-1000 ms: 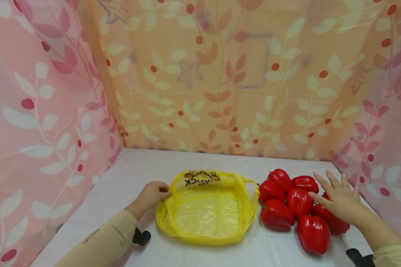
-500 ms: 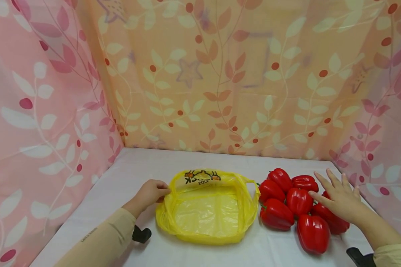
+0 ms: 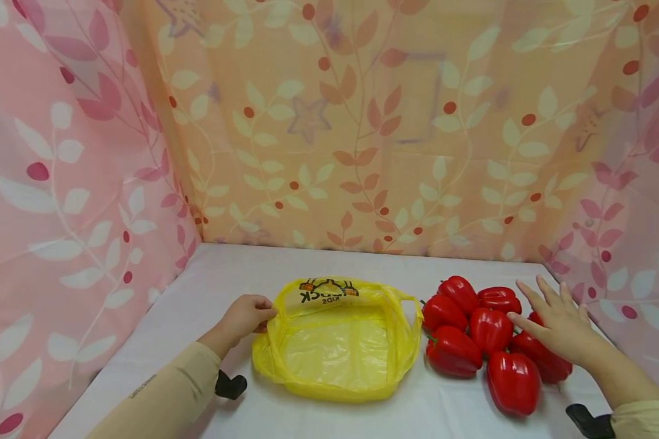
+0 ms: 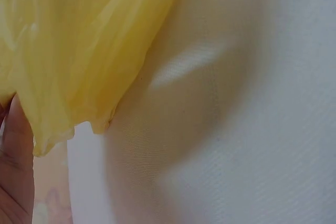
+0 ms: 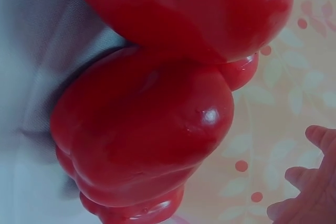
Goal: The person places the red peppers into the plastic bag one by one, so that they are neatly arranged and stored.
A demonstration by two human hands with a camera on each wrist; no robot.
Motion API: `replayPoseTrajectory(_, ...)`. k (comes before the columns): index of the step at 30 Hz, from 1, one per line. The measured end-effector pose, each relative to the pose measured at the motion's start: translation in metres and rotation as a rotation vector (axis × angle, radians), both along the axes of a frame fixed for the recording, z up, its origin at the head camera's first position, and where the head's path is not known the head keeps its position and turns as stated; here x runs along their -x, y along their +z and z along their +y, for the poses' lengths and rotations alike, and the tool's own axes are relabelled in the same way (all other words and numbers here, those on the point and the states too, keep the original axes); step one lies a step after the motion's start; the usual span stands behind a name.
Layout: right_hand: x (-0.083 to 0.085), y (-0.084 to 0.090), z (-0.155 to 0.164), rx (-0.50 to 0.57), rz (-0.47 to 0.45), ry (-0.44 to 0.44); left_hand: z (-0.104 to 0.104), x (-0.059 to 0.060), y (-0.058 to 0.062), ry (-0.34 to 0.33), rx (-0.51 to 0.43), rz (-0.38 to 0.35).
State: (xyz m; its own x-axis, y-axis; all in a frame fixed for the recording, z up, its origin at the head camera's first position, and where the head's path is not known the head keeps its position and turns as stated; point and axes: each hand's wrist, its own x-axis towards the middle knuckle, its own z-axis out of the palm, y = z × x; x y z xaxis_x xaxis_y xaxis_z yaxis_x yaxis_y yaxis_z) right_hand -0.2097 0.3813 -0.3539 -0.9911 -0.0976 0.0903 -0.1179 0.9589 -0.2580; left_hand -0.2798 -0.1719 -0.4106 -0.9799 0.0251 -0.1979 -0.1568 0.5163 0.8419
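In the head view, a yellow bag (image 3: pixel 337 391) is lying with its mouth open at the lower centre of the frame, resting on a white-covered table (image 3: pixel 357 422). Black print (image 3: pixel 329 292) is showing upside down along its far side, and a handle loop (image 3: pixel 407 298) is sticking out at its upper right, close to the peppers (image 3: pixel 491 332). The left hand (image 3: pixel 247 316) is pinching the bag's left edge, thumb and fingers together. In the left wrist view, the bag is filling the upper left, and part of that hand is showing at the left border.

The red peppers, at least seven, are sitting bunched at the lower right of the head view, several of them touching. The right hand (image 3: pixel 560 323) is spreading its fingers wide over the right side of the bunch, gripping nothing; in the right wrist view, its fingertips are showing at the lower right, apart from the peppers.

Beige sleeves (image 3: pixel 165 390) are covering both forearms, and black pieces (image 3: pixel 230 385) are jutting out near the wrists. A leaf-patterned curtain (image 3: pixel 362 122) is hanging behind the table.
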Motion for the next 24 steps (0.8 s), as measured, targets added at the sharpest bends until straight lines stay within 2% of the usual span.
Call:
replayPoseTrajectory(8,0.000,-0.007,0.008,0.035,-0.007,0.007,0.000,-0.001,0.001,0.001,0.012,0.002)
replayPoseTrajectory(24,-0.011,-0.024,0.035,0.215,-0.107,0.000,0.000,-0.003,-0.001,-0.009,0.006,0.006)
